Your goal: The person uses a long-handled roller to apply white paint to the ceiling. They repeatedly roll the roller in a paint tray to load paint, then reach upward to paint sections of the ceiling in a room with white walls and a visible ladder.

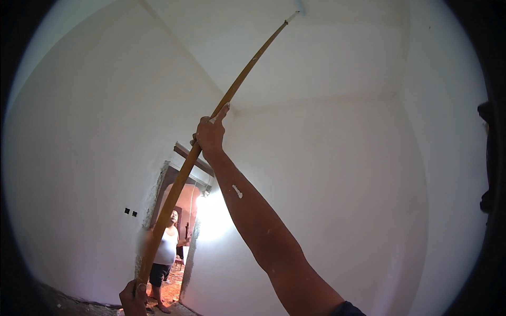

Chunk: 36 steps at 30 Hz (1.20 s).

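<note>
A long wooden pole (pixel 182 176) slants from the lower left up toward the ceiling. My right hand (pixel 211 134) is wrapped round it about midway, thumb stretched along the wood, with white smears on the skin. Low in the picture, my left hand (pixel 133 298) grips the pole's bottom part; the lower edge cuts that hand off. A thin metal rod joins the pole's far tip to a pale paint roller (pixel 300 7) up at the ceiling, partly blurred. White paint also marks my right forearm.
A person in a white sleeveless top (pixel 167 245) and dark shorts stands in the rough-edged doorway (pixel 158 197). A bright lamp (pixel 203 199) glows by its right side. Two dark socket holes (pixel 130 212) sit in the left wall (pixel 89 142). Pale walls meet the ceiling (pixel 327 58).
</note>
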### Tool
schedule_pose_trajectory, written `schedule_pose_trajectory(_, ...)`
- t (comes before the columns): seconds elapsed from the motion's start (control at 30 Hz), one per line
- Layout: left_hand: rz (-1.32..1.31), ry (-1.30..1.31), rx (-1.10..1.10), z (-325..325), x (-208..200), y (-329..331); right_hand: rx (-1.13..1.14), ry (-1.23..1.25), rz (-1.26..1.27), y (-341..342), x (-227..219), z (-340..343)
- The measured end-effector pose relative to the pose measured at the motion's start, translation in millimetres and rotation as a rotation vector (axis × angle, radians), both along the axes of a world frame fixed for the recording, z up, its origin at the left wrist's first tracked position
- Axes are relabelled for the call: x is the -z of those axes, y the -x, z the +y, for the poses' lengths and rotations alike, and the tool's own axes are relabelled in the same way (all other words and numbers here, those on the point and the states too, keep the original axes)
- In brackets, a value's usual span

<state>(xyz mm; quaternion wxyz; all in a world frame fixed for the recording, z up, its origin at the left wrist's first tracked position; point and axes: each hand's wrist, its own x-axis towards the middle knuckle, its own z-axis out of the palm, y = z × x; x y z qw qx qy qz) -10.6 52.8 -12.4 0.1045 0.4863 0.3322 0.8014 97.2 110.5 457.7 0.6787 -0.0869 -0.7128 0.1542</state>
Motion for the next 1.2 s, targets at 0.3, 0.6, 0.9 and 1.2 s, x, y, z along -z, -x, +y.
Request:
schedule_pose_trajectory(0.3,-0.026,-0.061,-0.313,-6,31,38,-0.12,-0.014,0.022,29,11,-33)
schedule_pose_trajectory(0.6,-0.116,-0.134,-0.217,44,-4,77,-0.09,-0.182,0.046,60,-23,-3)
schedule_pose_trajectory(0.9,-0.083,-0.15,0.141,124,-65,97,0.118,-0.195,0.078,63,-72,28)
schedule_pose_trajectory(1.2,0.073,-0.239,0.383,183,-108,83,0.277,-0.227,0.084,39,-90,28)
